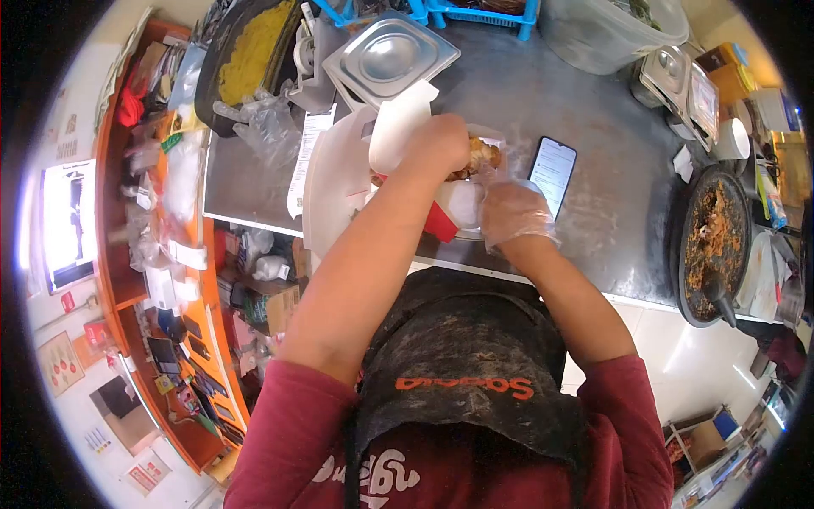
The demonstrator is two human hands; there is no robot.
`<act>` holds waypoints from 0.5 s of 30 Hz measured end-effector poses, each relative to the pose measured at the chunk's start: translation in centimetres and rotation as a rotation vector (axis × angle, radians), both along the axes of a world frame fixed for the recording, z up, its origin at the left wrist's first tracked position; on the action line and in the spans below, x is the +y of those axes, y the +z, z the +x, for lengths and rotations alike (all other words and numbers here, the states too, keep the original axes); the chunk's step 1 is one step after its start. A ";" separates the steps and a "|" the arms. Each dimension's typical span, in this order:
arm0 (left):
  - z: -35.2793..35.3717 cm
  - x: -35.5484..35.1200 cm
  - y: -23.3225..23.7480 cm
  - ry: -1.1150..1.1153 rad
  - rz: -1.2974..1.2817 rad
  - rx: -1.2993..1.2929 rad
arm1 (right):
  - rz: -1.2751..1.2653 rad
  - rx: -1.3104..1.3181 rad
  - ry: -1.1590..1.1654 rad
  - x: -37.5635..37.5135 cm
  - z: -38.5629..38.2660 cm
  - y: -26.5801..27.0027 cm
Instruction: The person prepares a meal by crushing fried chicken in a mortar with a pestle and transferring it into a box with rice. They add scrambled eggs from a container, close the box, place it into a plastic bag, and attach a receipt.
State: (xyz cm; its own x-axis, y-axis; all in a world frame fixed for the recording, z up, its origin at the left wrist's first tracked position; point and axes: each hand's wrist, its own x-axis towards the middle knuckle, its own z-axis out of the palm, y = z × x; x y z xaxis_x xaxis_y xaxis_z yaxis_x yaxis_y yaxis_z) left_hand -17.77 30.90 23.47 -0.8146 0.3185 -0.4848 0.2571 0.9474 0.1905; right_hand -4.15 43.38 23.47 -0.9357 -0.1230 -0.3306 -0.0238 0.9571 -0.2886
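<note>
My left hand reaches over an open white and red carton, bent down beside browned food; its fingers are hidden. My right hand, in a clear plastic glove, is at the right side of the carton, next to the food and a white paper-like piece. Its fingertips are blurred by the glove, so what they hold cannot be made out. A red carton flap shows between my forearms. Just right of my right hand lies a phone with a lit screen.
Metal lids, a printed receipt and a crumpled plastic bag lie left on the steel table. A black tray of yellow food is behind. At right are a dark pan of crumbs and metal containers.
</note>
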 end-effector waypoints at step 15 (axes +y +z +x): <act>1.0 0.2 2.3 0.107 0.089 -0.032 | 0.024 -0.319 -0.157 -1.5 -2.5 2.8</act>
State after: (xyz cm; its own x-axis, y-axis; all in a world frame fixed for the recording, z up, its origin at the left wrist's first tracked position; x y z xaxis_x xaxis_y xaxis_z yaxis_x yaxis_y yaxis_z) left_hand -16.79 31.14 25.76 -0.8309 0.2732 -0.4848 0.1477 0.9482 0.2811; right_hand -6.64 41.85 26.31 -0.7918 0.0249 -0.6103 0.2114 0.9486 -0.2357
